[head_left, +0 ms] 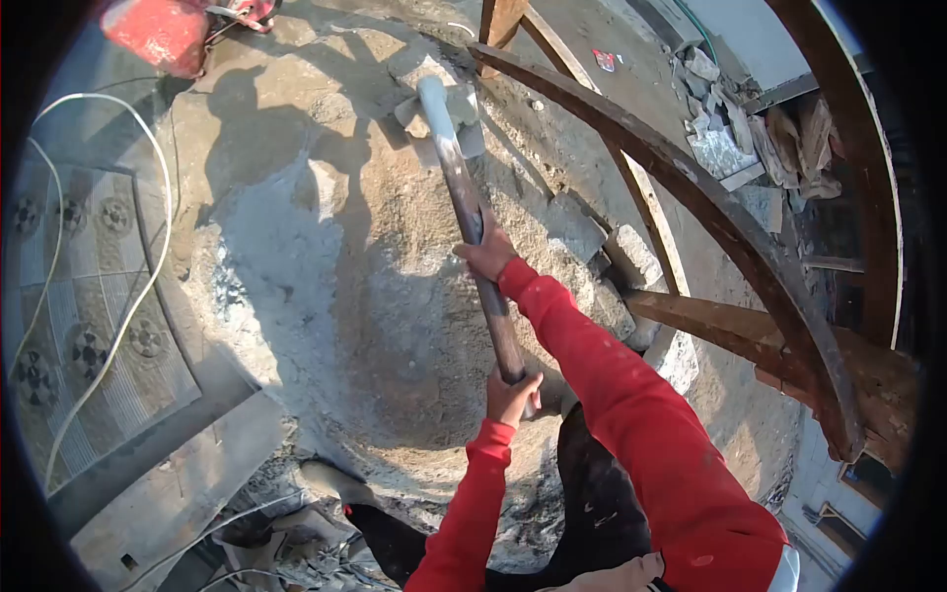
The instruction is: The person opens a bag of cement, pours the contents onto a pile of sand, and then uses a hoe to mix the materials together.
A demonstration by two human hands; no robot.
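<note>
Both hands grip the long wooden handle of a hoe [503, 331], which slants up and away over a pile of sandy grey mix [385, 296]. My left hand [511, 397] is closed round the handle near its lower end. Farther up, my right hand [490, 253] is wrapped round the same handle. The far end of the handle is pale blue-grey. Beneath it a flat greyish head rests on the pile, partly hidden by lumps of mix.
Dark curved wooden beams [681, 183] stand at the right, beside broken blocks [632, 255]. A red wheelbarrow [158, 37] is at the top left. Patterned tiles [109, 286] and a white cable [156, 148] lie left. Rubble [296, 543] lies near my feet.
</note>
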